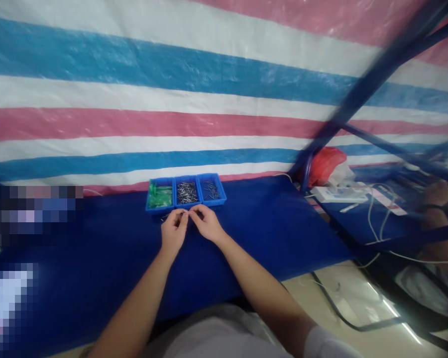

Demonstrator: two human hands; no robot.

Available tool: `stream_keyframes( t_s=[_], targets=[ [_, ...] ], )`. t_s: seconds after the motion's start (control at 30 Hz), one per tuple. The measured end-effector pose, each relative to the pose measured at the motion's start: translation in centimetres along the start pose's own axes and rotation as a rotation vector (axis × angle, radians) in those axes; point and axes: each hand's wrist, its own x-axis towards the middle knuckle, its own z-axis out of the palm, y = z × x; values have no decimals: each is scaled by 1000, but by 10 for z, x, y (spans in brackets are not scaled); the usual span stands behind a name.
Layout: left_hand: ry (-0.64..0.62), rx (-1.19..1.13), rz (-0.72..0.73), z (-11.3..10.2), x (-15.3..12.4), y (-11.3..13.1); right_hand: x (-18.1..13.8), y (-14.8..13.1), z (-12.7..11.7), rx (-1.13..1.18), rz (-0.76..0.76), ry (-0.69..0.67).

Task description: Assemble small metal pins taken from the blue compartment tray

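My left hand [174,227] and my right hand [206,222] meet over the blue table, just in front of three joined blue bins. Both have thumb and fingers pinched together, fingertips almost touching. Between them is something small and pale, too little to name. A thin metal piece [164,218] shows beside the left hand's fingers; whether it is held or lies on the table I cannot tell. The left bin [147,203] holds green material, the middle one many small metal pins [187,193], and the right one fewer thin metal pieces [210,190].
A striped plastic sheet [153,122] hangs behind the blue table [108,248]. On the right stand a dark metal frame [358,94], a red bag [326,166], a white box [339,194] and loose cables [373,219]. Another person's arm [436,219] is at the far right. The left edge is pixelated.
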Motion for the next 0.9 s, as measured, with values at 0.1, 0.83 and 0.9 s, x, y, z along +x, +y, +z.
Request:
stream_keyframes(
  t_s=[0.1, 0.83, 0.9],
  targets=[
    [-13, 2, 12, 0, 0, 0, 1, 0, 0, 9, 48, 3],
    [4, -43, -56, 1, 0, 8, 8, 1, -3, 418, 391, 148],
    [2, -31, -58, 1, 0, 8, 9, 1, -5, 447, 419, 194]
  ],
)
